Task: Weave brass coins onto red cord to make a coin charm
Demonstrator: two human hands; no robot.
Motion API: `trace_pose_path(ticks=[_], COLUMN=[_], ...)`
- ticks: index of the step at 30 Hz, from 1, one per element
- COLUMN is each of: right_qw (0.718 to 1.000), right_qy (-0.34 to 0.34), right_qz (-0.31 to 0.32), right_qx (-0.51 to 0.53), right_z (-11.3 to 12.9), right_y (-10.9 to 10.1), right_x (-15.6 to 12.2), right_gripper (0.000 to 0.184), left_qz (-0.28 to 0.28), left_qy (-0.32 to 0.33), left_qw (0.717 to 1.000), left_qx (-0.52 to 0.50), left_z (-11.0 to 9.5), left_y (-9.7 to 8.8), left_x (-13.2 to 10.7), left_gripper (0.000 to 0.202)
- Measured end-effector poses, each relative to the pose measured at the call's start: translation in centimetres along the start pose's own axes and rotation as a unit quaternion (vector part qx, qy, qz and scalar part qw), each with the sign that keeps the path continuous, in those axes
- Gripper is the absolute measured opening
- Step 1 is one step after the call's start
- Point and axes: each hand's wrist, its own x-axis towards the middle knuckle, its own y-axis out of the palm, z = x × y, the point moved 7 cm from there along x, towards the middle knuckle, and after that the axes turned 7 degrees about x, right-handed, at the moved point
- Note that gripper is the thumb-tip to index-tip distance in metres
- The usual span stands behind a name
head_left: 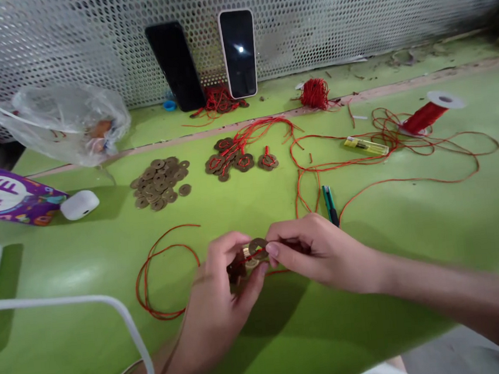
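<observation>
My left hand (pixel 224 289) is closed around several brass coins with square holes, strung on red cord. One of these coins (pixel 257 247) faces me between the two hands, with red cord across its hole. My right hand (pixel 317 251) pinches at that coin's right edge; thumb and forefinger press together there, and its other fingers are curled. Red cord (pixel 162 285) trails from the hands and lies in loops on the green table to the left. Beyond the hands lie a loose heap of coins (pixel 158 184) and a group of coins tied with red cord (pixel 229 159).
A green-handled cutter (pixel 330 204) lies just beyond my right hand. Farther right are a yellow lighter (pixel 367 145) and a red cord spool (pixel 428 114). Two phones (pixel 239 53) lean on the perforated panel. A white cable (pixel 88 298) crosses at lower left, near my left forearm.
</observation>
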Motion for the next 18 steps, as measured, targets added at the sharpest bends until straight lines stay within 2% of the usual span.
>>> trace_pose_path(ticks=[5,12,16,18], right_qw=[1.0,0.999,0.999,1.0], right_qy=[0.014,0.03,0.034,0.013], right_qz=[-0.01,-0.01,0.011,0.014], right_qx=[0.013,0.035,0.041,0.011], right_z=[-0.2,-0.8,-1.1,-0.9], right_y=[-0.1,-0.4,-0.6,-0.8], right_x=[-0.2,-0.1,-0.3,-0.5], right_gripper=[0.022,0.025,0.007,0.021], left_qz=[-0.02,-0.038,-0.03,-0.008], left_qy=[-0.001,-0.001,0.007,0.011], left_qw=[0.997,0.995,0.993,0.993], left_qx=[0.075,0.097,0.117,0.117], left_z=[0.1,0.3,0.1,0.1], left_y=[-0.8,-1.3,-1.3,-1.1], left_x=[0.2,0.2,0.5,0.5], left_gripper=[0.015,0.02,0.024,0.027])
